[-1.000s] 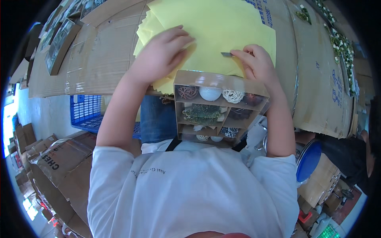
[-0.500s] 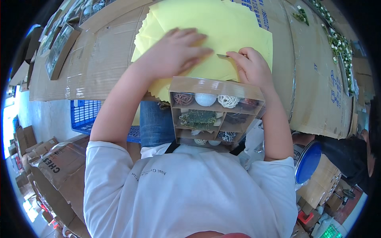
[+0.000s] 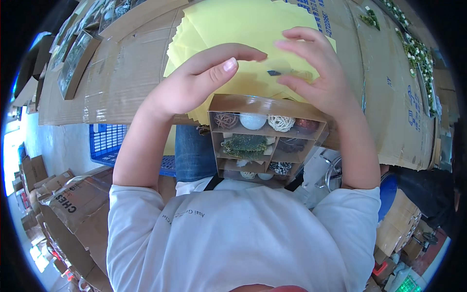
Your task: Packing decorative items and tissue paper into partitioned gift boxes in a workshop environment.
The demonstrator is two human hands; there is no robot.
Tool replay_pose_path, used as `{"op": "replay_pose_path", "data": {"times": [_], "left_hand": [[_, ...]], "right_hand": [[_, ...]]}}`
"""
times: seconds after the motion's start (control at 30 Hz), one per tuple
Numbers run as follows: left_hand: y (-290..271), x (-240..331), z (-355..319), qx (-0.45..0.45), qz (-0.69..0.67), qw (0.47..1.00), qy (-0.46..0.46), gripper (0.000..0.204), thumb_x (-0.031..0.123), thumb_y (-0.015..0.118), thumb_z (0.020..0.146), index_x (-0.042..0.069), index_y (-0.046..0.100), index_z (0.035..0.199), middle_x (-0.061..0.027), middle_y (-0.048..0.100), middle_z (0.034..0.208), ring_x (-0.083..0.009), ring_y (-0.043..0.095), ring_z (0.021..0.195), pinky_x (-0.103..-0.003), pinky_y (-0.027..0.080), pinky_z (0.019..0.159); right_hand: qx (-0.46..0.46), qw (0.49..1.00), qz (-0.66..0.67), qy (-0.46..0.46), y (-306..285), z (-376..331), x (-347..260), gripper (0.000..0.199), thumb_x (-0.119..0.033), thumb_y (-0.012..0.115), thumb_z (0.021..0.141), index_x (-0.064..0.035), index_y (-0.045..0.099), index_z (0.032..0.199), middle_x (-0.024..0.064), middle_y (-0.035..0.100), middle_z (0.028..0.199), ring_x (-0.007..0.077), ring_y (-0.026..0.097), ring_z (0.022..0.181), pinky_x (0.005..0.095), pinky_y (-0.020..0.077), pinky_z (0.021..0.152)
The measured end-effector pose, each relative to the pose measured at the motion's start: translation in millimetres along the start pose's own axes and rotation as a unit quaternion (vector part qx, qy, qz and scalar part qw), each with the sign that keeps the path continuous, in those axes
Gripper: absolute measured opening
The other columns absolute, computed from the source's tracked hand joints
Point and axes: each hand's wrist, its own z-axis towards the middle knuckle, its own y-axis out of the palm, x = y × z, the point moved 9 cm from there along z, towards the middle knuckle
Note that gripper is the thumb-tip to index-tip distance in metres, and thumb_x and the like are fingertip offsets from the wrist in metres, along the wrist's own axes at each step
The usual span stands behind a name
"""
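Yellow sheets: a fanned stack of thin yellow sheets lying on the cardboard-covered table, from the centre up to twelve o'clock of the view; their zigzag corners show at the left edge of the stack
Left hand: my left hand comes in from seven o'clock, wrist bent, palm down above the sheets; fingers pressed together and stretched toward three o'clock, thumb tucked under them; I cannot tell whether it touches the paper
Right hand: my right hand rises from four o'clock, fingers slightly apart and curled toward nine o'clock, fingertips close to those of my left hand; they hover over a small dark object, and whether they pinch it I cannot tell
Cardboard tray: a brown box with compartments, just below both hands at the near edge of the table, overlapping the lower edge of the sheets; the top row holds a brown wicker ball, a white ball, a cream wicker ball and a reddish ball; a green mossy piece lies in the row beneath
Blue crate: at eight o'clock, under the table edge
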Motion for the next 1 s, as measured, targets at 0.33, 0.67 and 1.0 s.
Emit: {"op": "replay_pose_path", "data": {"times": [0.33,0.67,1.0], "left_hand": [[-15.1,2.6,-12.0,0.034,0.082,0.993,-0.075,0.06,0.044,0.046,0.096,-0.003,0.045,0.132,-0.0127,0.052,0.129,-0.0208,0.046,0.122,-0.034,0.033,0.102],[50.8,12.1,-25.3,-0.144,0.292,0.936,-0.131,0.033,0.028,0.054,0.087,0.0,0.054,0.105,-0.0191,0.058,0.086,-0.0384,0.055,0.084,-0.045,0.043,0.073],[55.5,28.2,-33.1,-0.076,0.28,0.948,-0.133,0.044,0.026,0.065,0.076,0.0,0.054,0.109,-0.0167,0.056,0.073,-0.0377,0.055,0.071,-0.044,0.042,0.063]], "right_hand": [[-0.027,0.993,0.089,-0.065,-23.4,0.9,-41.1,0.018,-0.006,0.071,0.077,-0.0044,0.07,0.095,0.0082,0.06,0.102,0.0238,0.057,0.098,0.0329,0.0449,0.085],[-0.406,0.9,-0.079,0.136,40.7,-53.0,-43.9,0.061,-0.028,0.062,0.085,-0.0039,0.042,0.137,0.0147,0.058,0.094,0.034,0.056,0.087,0.0414,0.0463,0.078],[-0.171,0.829,0.336,0.412,30.6,-43.1,-15.1,0.012,-0.012,0.066,0.085,-0.0012,0.064,0.09,0.0018,0.057,0.08,0.0128,0.054,0.074,0.0249,0.0455,0.069]]}}
